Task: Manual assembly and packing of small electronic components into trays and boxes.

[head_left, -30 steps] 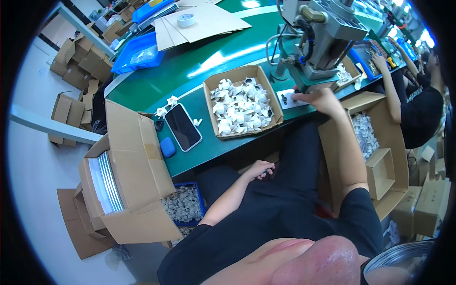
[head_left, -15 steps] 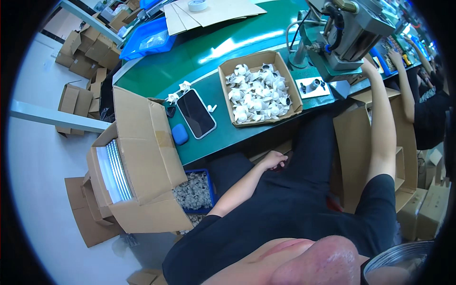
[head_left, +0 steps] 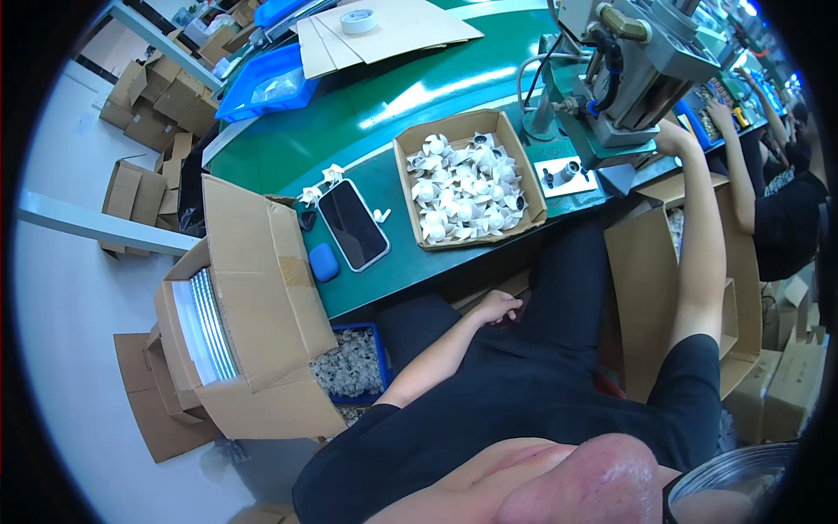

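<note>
My left hand (head_left: 497, 307) rests on my lap with its fingers curled in; whatever they may hold is hidden. On the far side of the press head, my right hand (head_left: 672, 140) reaches up beside the bench-top press (head_left: 642, 83), which covers its fingers. A metal fixture plate (head_left: 559, 177) with dark round fittings lies below the press. Left of it, an open cardboard tray (head_left: 539, 218) is heaped with white bladed plastic impellers (head_left: 463, 192). A dark-screened phone (head_left: 353, 225) lies farther left, with a blue rounded case (head_left: 324, 262) and two loose impellers (head_left: 332, 174) close by.
At left stands an open carton (head_left: 262, 288), beside a blue bin of small grey parts (head_left: 349, 362). Another open carton (head_left: 642, 306) is by my right leg. Cardboard sheets with a tape roll (head_left: 358, 21) and a blue tray (head_left: 262, 83) lie farther back. A co-worker (head_left: 790, 201) sits at right.
The view has shifted slightly, so the bench items sit a little lower and more to the left. Both hands keep nearly the same places and poses.
</note>
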Available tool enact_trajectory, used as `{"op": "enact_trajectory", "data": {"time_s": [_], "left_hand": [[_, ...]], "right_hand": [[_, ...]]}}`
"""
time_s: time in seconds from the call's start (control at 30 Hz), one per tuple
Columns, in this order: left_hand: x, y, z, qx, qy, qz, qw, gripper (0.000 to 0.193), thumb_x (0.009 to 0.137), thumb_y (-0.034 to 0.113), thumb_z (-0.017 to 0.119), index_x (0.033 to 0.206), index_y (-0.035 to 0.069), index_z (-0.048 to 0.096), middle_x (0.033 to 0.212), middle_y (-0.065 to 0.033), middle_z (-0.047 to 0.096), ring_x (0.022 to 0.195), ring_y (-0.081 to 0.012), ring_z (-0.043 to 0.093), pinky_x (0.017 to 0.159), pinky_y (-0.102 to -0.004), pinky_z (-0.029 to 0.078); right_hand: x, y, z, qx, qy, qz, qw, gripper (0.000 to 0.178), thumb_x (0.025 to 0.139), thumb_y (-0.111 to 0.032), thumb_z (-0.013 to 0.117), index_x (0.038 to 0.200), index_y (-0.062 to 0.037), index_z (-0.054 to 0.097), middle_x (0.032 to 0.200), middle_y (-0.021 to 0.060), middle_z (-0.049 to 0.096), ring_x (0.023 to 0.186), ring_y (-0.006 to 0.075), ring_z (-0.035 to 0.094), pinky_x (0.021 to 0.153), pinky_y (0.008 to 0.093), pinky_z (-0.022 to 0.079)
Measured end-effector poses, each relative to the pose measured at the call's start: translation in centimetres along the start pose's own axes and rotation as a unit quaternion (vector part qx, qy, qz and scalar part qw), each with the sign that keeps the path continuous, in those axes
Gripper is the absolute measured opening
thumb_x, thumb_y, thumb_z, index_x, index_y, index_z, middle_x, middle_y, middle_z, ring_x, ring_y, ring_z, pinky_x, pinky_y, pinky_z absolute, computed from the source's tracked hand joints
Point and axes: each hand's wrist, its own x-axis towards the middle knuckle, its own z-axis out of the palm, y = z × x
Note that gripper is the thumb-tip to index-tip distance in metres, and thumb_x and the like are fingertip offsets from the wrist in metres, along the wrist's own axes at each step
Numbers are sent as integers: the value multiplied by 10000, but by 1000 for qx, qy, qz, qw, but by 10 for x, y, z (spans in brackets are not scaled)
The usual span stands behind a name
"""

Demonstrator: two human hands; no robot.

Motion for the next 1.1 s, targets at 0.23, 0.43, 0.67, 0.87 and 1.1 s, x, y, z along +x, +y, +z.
{"op": "enact_trajectory", "data": {"time_s": [0.23, 0.43, 0.67, 0.87, 1.1], "left_hand": [[1, 1, 4, 12, -6, -8, 1000, 290, 992, 318, 639, 859, 70, 706, 739, -13, 697, 439, -96, 483, 393, -284, 368], [-3, -3, -1, 5, 3, -15, 1000, 285, 989, 325, 641, 876, 72, 710, 742, -14, 698, 439, -93, 478, 389, -283, 361], [0, -2, 0, 23, -16, -23, 999, 284, 992, 351, 656, 1031, 81, 737, 786, 1, 706, 465, -61, 471, 415, -240, 358], [0, -8, 1, 9, 1, -15, 1000, 291, 982, 347, 652, 878, 82, 716, 751, -8, 702, 438, -89, 473, 378, -282, 346], [12, -12, -4, -13, 3, 8, 1000, 302, 977, 365, 655, 875, 88, 720, 727, -10, 698, 425, -99, 479, 360, -288, 348]], "right_hand": [[8, 32, 13, -68, 45, -128, 988, 175, 831, -114, 698, 875, 56, 698, 796, 162, 716, 809, 255, 711, 763, 377, 545], [-32, -14, 4, 36, 180, -76, 980, 176, 887, -71, 650, 1014, 46, 686, 884, 161, 724, 849, 224, 702, 780, 347, 543], [-104, -118, 121, 264, 372, -117, 882, 161, 917, -14, 692, 1066, 45, 680, 937, 150, 746, 800, 215, 726, 708, 343, 576], [-102, -151, 150, 303, 465, -210, 805, 99, 883, -5, 734, 964, 24, 685, 876, 159, 717, 744, 261, 709, 687, 355, 544], [-96, -129, 154, 192, 487, -224, 822, 190, 858, -1, 780, 1035, 13, 713, 973, 159, 733, 843, 288, 723, 784, 342, 559]]}}
